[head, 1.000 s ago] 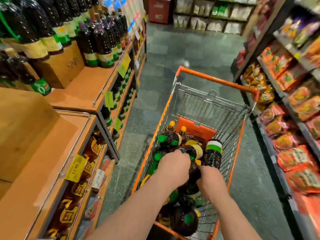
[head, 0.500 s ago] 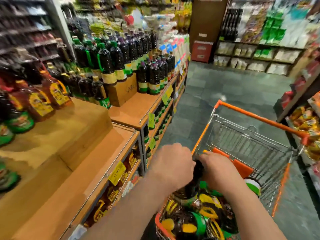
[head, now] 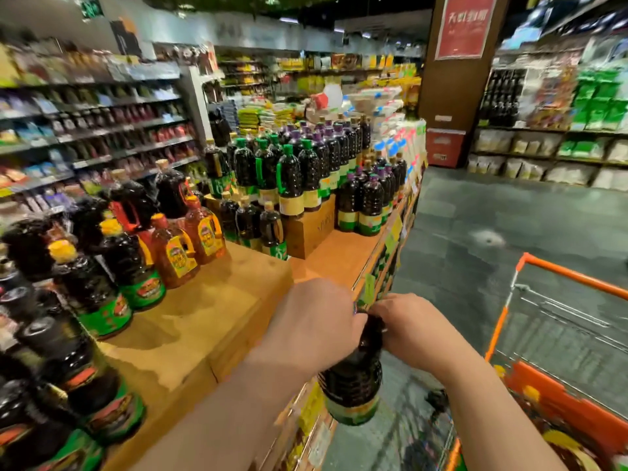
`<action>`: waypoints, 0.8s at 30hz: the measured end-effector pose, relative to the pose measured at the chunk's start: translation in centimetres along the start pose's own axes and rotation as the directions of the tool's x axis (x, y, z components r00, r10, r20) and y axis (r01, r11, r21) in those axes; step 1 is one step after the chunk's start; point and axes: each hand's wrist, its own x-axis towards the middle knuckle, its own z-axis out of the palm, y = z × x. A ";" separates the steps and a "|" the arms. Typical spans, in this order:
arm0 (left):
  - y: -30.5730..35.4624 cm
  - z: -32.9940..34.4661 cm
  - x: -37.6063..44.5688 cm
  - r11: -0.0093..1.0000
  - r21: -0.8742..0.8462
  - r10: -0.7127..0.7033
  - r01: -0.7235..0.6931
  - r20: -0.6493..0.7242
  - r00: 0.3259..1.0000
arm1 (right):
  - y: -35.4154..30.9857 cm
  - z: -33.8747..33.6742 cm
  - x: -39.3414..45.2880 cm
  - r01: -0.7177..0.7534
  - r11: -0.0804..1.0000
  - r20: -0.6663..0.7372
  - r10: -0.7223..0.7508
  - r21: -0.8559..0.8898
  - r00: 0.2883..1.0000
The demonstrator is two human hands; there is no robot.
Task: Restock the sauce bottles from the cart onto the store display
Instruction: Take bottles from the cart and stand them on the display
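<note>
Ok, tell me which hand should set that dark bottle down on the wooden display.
Probably the left hand. It grips the dark bottle near the top and sits on the wooden display side. The right hand is nearer the cart, so it would reach across.

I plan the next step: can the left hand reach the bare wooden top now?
Probably yes, but not freely: the left hand grips the bottle with the right hand. The wooden top lies bare just beside it.

A brown pillar [head: 452, 83] with a red poster [head: 464, 25] rises behind the grey floor [head: 503, 215]
</note>
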 end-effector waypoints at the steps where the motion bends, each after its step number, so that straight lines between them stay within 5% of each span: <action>1: -1.1 -0.4 0.3 1.000 0.006 0.001 -0.001 -0.009 1.000 | -0.5 -0.1 1.2 0.004 1.000 -0.007 -0.004 -0.007 1.000; 13: -11.0 -0.9 4.8 0.987 0.034 -0.152 0.156 -0.110 0.982 | -3.1 0.0 14.6 0.119 0.993 0.025 -0.118 -0.018 0.993; 24: -15.8 2.2 12.5 0.960 -0.025 -0.279 0.278 -0.143 0.950 | 1.1 2.9 25.2 0.286 0.957 0.007 -0.287 0.045 0.958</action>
